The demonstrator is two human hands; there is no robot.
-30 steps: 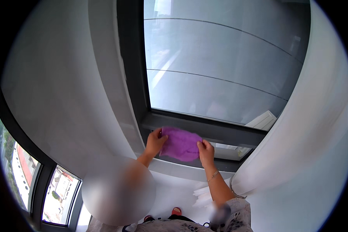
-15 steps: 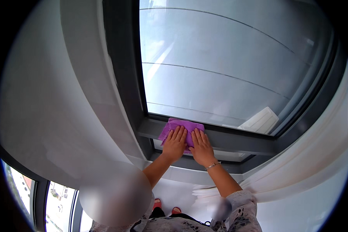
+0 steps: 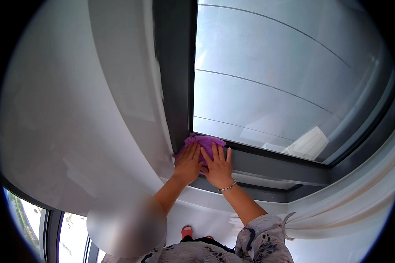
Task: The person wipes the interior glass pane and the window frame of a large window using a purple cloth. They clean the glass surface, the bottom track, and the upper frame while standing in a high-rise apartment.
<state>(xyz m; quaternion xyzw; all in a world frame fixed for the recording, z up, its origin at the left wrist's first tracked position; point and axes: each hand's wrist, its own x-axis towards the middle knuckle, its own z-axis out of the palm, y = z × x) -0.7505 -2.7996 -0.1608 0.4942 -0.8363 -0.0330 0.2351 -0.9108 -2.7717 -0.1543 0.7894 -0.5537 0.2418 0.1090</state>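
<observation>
A purple cloth (image 3: 205, 140) lies bunched over the left end of a dark grey window rail (image 3: 272, 165), right in the corner where the rail meets the upright frame (image 3: 174, 79). My left hand (image 3: 187, 167) presses flat on the cloth's left part, fingers stretched out and close together. Beside it my right hand (image 3: 219, 170), with a bracelet at the wrist, lies on the cloth's right part with its fingers spread. The palms hide much of the cloth's lower half.
Above the rail is a large glass pane (image 3: 267, 96), with a white box-like object (image 3: 309, 142) showing through it. A pale wall (image 3: 123, 65) rises on the left. To the right hangs a gathered whitish curtain (image 3: 338, 210). A red shoe (image 3: 187, 231) shows on the white floor below.
Both hands have slid left along the rail with the cloth, into the frame's corner. My right hand's fingers have spread. The view has shifted, so the window sits farther right.
</observation>
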